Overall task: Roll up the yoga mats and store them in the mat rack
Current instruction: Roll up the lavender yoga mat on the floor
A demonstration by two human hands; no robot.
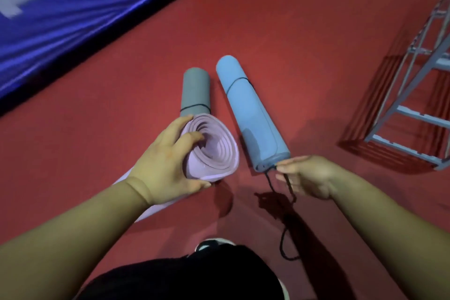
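Note:
My left hand (165,161) grips the open end of a rolled lilac yoga mat (214,148), fingers curled over its rim, and the roll runs back under my forearm. A light blue rolled mat (246,109) lies on the red floor to the right, tied with a thin dark cord. My right hand (306,175) is at its near end, pinching a black cord (283,234) that hangs down to the floor. A grey rolled mat (196,90), also tied with a cord, lies beyond the lilac one. The grey metal mat rack (411,114) stands at the right.
A big blue padded mat (73,19) with white lettering covers the upper left. Red floor (292,19) stretches ahead between it and the rack. My dark trousers and a shoe (209,245) show at the bottom.

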